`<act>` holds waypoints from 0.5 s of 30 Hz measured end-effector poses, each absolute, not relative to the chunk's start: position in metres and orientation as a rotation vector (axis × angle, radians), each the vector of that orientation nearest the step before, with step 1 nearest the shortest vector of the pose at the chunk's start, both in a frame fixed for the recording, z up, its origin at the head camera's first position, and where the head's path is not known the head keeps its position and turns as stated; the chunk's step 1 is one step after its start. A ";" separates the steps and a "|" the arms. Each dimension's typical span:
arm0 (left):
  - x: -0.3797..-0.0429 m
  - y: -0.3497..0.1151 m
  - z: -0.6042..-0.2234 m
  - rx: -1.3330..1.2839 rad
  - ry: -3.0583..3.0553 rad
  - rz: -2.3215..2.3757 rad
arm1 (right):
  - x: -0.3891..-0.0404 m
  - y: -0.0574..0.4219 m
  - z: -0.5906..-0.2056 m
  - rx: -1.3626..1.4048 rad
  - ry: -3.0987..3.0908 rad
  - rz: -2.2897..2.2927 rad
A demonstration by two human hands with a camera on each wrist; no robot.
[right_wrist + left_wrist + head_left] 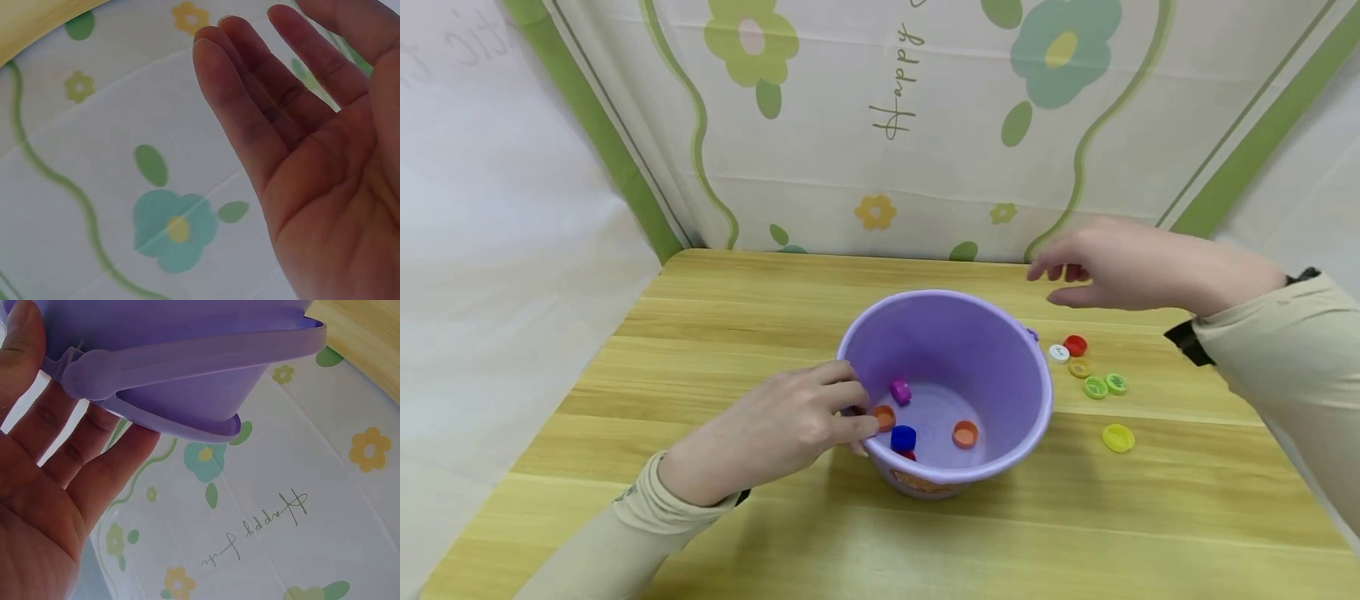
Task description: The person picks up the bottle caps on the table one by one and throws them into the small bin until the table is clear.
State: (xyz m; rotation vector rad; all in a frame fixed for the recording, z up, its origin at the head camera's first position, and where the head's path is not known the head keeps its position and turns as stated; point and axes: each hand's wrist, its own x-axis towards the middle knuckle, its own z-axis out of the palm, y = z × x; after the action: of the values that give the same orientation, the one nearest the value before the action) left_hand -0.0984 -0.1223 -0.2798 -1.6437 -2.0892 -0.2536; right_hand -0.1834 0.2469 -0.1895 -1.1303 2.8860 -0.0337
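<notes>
A purple bucket [955, 342] stands on the table, slightly tilted to the viewer. My left hand [790, 421] grips its rim on the left side; in the left wrist view the fingers lie outside against the bucket, next to the handle [206, 359]. Inside the bucket lie a magenta cap [901, 391], a blue cap [903, 438], a partly hidden red cap [907, 456] and two orange caps, one of them [965, 434] apart from the rest. In the air behind and right of the bucket is my right hand [1123, 262], its fingers loosely bent around nothing.
Right of the bucket lie a red cap [1075, 345], a white cap [1058, 354], an amber cap [1079, 368], two green caps, one here [1095, 387], and a yellow cap [1118, 438]. A flowered cloth [835, 158] hangs behind the wooden table [715, 325].
</notes>
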 end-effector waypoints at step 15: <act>-0.098 -0.122 -0.280 -1.628 -2.091 -0.232 | -0.177 0.341 -0.273 -0.756 2.831 -0.256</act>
State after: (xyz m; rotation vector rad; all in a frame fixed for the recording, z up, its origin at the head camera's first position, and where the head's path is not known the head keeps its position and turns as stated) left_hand -0.0975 -0.1218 -0.2801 -1.6277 -2.0914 -0.2319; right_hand -0.1769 0.3411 -0.2735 -0.7560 2.8308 -0.2556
